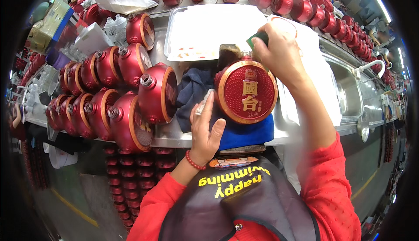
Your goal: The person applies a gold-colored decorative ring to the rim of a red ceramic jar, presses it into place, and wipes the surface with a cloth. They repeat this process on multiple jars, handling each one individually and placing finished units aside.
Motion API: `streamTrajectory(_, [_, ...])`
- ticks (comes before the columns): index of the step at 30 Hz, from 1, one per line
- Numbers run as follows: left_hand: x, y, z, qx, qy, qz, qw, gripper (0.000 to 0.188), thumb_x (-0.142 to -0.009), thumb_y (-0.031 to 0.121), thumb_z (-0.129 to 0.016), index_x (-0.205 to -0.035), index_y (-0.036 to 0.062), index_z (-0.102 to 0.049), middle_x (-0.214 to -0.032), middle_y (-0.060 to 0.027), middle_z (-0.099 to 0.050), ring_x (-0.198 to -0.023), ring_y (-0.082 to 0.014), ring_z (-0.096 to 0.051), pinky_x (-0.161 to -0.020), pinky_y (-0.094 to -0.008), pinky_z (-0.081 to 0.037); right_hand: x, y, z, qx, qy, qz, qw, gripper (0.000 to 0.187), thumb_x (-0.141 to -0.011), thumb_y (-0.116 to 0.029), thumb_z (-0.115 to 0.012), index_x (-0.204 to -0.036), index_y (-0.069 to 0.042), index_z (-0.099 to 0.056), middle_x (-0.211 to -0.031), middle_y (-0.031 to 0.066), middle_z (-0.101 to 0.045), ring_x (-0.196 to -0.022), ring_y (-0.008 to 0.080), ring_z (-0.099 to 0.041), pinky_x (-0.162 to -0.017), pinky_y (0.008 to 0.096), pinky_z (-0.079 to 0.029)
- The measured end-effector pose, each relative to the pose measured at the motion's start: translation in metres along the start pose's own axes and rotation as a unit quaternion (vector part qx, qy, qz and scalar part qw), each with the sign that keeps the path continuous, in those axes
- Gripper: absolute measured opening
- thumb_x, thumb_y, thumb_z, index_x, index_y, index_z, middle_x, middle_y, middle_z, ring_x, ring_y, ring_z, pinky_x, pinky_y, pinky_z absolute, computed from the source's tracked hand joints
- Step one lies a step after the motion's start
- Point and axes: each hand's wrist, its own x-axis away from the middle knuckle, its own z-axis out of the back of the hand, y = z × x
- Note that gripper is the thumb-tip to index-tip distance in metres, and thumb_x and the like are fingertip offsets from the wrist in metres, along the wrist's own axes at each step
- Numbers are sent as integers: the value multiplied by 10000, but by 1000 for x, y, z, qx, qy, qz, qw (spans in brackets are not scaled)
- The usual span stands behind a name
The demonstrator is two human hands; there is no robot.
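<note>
Red bottle [235,88], gold-rimmed face up, green pad [259,38] near neck, white cloth [204,102] left

Part of the green block [259,38] is covered by the right hand [279,51]; what the white material [201,107] at the left hand [205,132] is cannot be told. Near the surface's [168,133] front edge, the blue cloth [251,133] is partly hidden by the round red bottle [235,99].

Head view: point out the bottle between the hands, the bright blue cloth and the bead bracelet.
Bottle [247,93], head view, middle of front face.
Bright blue cloth [251,134], head view, exposed middle.
Bead bracelet [193,163], head view, lower curve of beads.
</note>
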Motion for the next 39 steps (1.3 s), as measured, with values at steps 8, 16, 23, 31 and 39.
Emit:
streamTrajectory(8, [-2,-2,-3,-18,-5,-8,1000,748,-1074,493,-447,-1526,-100,-387,-1524,-271,-487,-1395,-368,-484,-1201,-482,-223,15,21,5,-83,-8,-90,992,286,-914,-244,-703,-1053,5,-689,-924,195,-708,-891,290,-695,-820,405,-547])
streamTrajectory(16, [-2,-12,-6,26,11,1,1000,567,-1088,278,-422,-1520,-90,-415,-1519,-235,-517,-1390,-332,-501,-1193,-423,-241,67,22,43,-114,-27,143,983,141,-871,-114,-733,-1005,-87,-697,-860,73,-696,-785,236,-666,-749,373,-509])
streamTrajectory(23, [0,-15,-11,95,49,15,994,498,-1048,168,-465,-1488,-63,-495,-1479,-212,-574,-1335,-300,-556,-1172,-407,-308,106,-15,32,-18,-202,269,942,321,-698,-122,-849,-970,-116,-678,-869,40,-652,-869,233,-657,-916,429,-458])
streamTrajectory(31, [6,-11,-9,62,49,5,997,511,-1009,152,-521,-1472,-64,-515,-1417,-235,-616,-1284,-312,-603,-1187,-443,-286,12,-19,-13,-25,-161,282,946,232,-889,-195,-735,-1050,-52,-648,-865,149,-696,-842,334,-696,-795,430,-532])
streamTrajectory(39, [1,-16,-13,32,61,-29,997,529,-999,154,-569,-1462,-95,-509,-1439,-245,-593,-1274,-310,-590,-1165,-416,-308,6,56,-19,-138,-104,-34,984,311,-1004,-317,-650,-1092,-19,-627,-897,140,-671,-852,203,-644,-776,356,-532])
